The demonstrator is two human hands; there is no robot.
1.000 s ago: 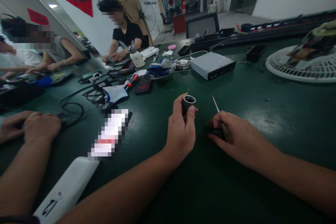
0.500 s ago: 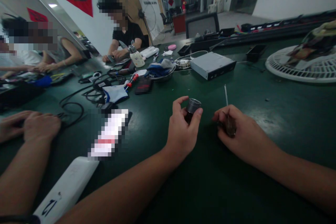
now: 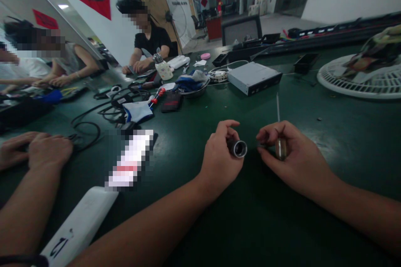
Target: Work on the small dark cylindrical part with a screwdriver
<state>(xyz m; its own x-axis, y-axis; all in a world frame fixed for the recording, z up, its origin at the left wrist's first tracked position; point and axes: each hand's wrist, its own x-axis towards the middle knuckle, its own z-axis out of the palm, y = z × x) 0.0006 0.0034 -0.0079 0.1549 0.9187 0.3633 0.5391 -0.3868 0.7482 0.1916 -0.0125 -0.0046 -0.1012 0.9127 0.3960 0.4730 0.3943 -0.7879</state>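
Over the dark green workbench point(image 3: 269, 225), the two hands are apart but close together. The left hand point(image 3: 219, 162) has just turned the dark metal sleeve point(image 3: 237, 148) onto its side, gripping it in curled fingers, its open end now facing the right hand point(image 3: 294, 158). That hand pinches a screwdriver point(image 3: 281, 149) upright, its thin steel shaft point(image 3: 277, 108) pointing away.

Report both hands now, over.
Left grip: dark metal sleeve. Right grip: screwdriver, shaft up. Hands apart above green workbench.
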